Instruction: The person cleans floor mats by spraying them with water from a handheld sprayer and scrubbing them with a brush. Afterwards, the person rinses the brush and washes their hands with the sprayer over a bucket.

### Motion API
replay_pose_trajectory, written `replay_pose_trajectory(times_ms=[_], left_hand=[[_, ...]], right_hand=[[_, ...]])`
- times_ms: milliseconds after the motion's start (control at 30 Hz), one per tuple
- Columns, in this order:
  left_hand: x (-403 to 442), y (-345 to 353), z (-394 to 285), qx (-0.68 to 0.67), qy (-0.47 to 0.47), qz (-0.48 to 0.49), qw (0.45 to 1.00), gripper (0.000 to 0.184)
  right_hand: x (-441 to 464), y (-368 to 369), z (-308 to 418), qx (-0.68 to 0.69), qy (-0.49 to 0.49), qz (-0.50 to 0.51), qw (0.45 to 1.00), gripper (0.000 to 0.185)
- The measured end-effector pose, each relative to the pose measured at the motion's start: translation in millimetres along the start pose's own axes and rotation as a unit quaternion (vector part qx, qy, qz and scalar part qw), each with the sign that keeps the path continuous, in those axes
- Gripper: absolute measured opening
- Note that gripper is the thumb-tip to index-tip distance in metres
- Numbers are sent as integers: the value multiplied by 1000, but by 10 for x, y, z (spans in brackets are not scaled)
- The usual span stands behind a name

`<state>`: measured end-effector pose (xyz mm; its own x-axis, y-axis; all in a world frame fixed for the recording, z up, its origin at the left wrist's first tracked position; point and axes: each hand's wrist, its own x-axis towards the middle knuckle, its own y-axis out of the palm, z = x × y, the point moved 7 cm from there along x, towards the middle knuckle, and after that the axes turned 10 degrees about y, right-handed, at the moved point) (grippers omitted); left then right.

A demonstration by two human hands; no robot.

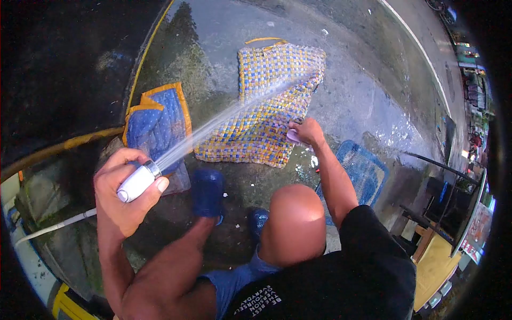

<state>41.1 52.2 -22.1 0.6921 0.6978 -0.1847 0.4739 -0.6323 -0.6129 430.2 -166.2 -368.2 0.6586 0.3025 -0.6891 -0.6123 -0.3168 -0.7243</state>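
Two hands full: left hand point(111, 184) round white plastic nozzle point(136, 184), right hand point(309, 130) pinching small lilac item point(294, 137) at yellow-and-blue woven fabric mat point(256, 144), spread on wet concrete point(362, 101). Mat likely soft, sodden, heavy, slippery; best gripped by edge.

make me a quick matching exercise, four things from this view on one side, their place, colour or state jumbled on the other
1. spray nozzle
2. woven mat
3. quilted cloth
4. shirt

A. black
B. in the left hand
C. blue with orange edging
D. under the water jet

Pairs: 1-B, 2-D, 3-C, 4-A
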Motion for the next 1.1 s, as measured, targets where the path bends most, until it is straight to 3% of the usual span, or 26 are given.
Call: replay_pose_trajectory(times_ms=[67,167,200,233,267,333,400,567,633,667,733,767,833,933,1033,1100], left_hand=[[16,-5,-31,9,7,-10,1000,25],[29,27,-30,-9,5,-9,1000,25],[50,-1,-42,-3,18,-20,1000,23],[49,-15,-58,2,27,-28,999,21],[44,-30,-76,8,37,-36,999,19],[55,-18,-63,-3,36,-35,999,19],[87,4,-39,-6,39,-32,999,19],[141,20,-58,-3,5,-4,1000,23],[180,37,-75,1,6,-3,1000,23],[180,56,-98,5,7,-3,1000,23],[250,106,-79,12,16,-4,1000,23],[296,123,-68,14,23,-4,1000,24],[354,174,-80,-3,9,9,1000,23],[257,207,-214,3,5,6,1000,23],[234,210,-163,1,5,1,1000,24],[217,179,-116,-4,-1,-2,1000,25]], right_hand=[[153,128,18,25,-32,28,999,58],[502,744,-416,-87,-164,-20,982,38],[336,813,-390,-95,-161,-30,982,34],[-176,528,-315,17,-40,3,999,38],[-353,601,-356,51,3,65,997,42],[-556,935,-505,11,4,114,993,41],[-1117,963,-291,82,-29,166,982,39],[-1365,708,331,-11,-207,261,943,35],[-967,485,565,-164,-357,148,908,35],[-678,-140,721,-101,-242,-4,965,36],[-147,-946,926,19,-204,-180,962,31],[191,-1083,992,25,-186,-211,959,51],[605,-1116,1228,-21,-219,-234,947,56],[693,-1061,1284,-50,-198,-237,950,57],[904,-949,1254,-90,-178,-106,974,51],[912,-1116,1104,-43,-123,-143,981,48]])
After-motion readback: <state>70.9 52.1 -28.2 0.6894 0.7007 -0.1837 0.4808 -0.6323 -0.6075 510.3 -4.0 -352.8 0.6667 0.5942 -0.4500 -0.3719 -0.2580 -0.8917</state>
